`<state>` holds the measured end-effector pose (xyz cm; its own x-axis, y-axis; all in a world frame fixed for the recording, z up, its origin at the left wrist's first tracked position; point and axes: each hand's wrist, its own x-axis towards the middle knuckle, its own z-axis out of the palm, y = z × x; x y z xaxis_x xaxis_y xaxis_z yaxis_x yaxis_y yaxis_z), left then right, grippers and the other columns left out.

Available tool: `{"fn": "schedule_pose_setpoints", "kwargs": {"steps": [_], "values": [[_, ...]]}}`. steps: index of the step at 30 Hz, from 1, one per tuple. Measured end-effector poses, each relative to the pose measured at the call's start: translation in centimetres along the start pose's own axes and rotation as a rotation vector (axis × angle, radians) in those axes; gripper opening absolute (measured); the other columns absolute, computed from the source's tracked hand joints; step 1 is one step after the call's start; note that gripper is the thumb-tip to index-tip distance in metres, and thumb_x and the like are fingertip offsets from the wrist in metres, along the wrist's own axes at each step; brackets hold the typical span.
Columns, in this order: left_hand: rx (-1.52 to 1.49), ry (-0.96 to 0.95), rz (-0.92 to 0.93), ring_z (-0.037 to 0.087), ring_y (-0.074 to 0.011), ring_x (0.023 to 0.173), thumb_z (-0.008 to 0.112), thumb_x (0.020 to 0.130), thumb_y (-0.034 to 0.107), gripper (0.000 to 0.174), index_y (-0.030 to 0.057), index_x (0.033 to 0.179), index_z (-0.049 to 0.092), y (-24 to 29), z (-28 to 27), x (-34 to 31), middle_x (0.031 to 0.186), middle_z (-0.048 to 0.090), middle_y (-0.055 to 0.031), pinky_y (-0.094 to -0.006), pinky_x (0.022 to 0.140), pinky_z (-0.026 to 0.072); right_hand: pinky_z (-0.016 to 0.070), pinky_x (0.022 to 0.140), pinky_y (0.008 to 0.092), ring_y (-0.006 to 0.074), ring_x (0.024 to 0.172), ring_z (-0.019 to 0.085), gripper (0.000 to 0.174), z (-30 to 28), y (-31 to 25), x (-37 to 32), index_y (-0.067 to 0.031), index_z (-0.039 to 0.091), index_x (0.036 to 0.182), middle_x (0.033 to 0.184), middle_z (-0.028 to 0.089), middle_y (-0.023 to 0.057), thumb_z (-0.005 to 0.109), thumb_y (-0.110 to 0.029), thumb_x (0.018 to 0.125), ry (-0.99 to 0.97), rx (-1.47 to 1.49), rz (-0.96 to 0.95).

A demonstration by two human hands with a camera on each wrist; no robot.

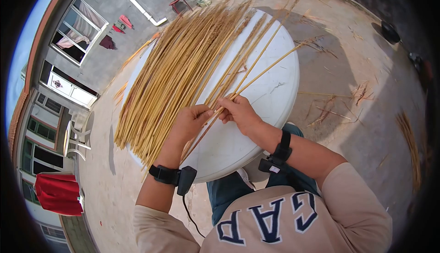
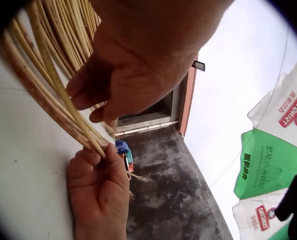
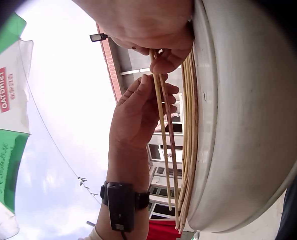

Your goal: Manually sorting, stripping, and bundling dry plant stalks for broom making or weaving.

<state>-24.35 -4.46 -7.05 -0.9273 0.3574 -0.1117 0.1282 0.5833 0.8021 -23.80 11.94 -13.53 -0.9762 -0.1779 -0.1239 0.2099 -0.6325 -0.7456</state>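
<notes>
Two dry grass stalks (image 1: 263, 71) with feathery heads slant across the front of a white round table (image 1: 275, 90). My right hand (image 1: 240, 114) pinches them between thumb and fingers, as the right hand (image 2: 99, 192) in the left wrist view also shows. Close beside it is my left hand (image 1: 189, 124), its fingers loosely bent at the stalks' lower part. In the right wrist view the pinched stalks (image 3: 163, 127) pass in front of the left hand's fingers (image 3: 171, 99), with its thumb apart from them. A broad layer of stalks (image 1: 172, 76) covers the table's left half.
A few separate stalks (image 1: 238, 67) lie between the layer and my right hand. Stalk scraps (image 1: 327, 111) litter the ground at the right, and a bundle (image 1: 409, 147) lies farther out. A white chair (image 1: 78, 138) stands to the left.
</notes>
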Motion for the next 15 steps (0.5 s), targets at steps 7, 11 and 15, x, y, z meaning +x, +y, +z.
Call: {"fn": "schedule_pose_setpoints", "kwargs": {"steps": [7, 11, 15], "values": [[0.716, 0.223, 0.049, 0.061, -0.0299, 0.065, 0.071, 0.072, 0.021, 0.019, 0.0066, 0.083, 0.068, -2.0, -4.4, 2.7, 0.071, 0.064, -0.0137, -0.0376, 0.059, 0.048, 0.0437, 0.041, 0.0254, 0.0114, 0.049, 0.051, 0.021, 0.4, -0.7, -0.6, -0.0007, 0.049, 0.093, 0.073, 0.056, 0.0079, 0.049, -0.021, 0.09, 0.101, -0.098, -0.001], [0.9, 0.155, 0.028, 0.062, -0.0309, 0.068, 0.07, 0.073, 0.025, 0.02, 0.0065, 0.08, 0.067, -3.3, -3.2, 3.4, 0.07, 0.064, -0.0137, -0.04, 0.062, 0.0483, 0.043, 0.043, 0.0258, 0.0103, 0.049, 0.05, 0.019, 0.4, -0.7, -0.5, -0.004, 0.049, 0.098, 0.073, 0.056, 0.0064, 0.052, -0.02, 0.089, 0.102, -0.119, 0.02], [0.887, 0.253, 0.064, 0.062, -0.0328, 0.071, 0.066, 0.076, 0.026, 0.02, 0.0059, 0.079, 0.066, -3.2, -3.5, 3.5, 0.072, 0.064, -0.0148, -0.0419, 0.064, 0.048, 0.0423, 0.042, 0.0251, 0.01, 0.047, 0.049, 0.019, 0.4, -0.6, -0.5, -0.0034, 0.049, 0.099, 0.071, 0.055, 0.006, 0.051, -0.02, 0.09, 0.077, -0.155, 0.003]]}}
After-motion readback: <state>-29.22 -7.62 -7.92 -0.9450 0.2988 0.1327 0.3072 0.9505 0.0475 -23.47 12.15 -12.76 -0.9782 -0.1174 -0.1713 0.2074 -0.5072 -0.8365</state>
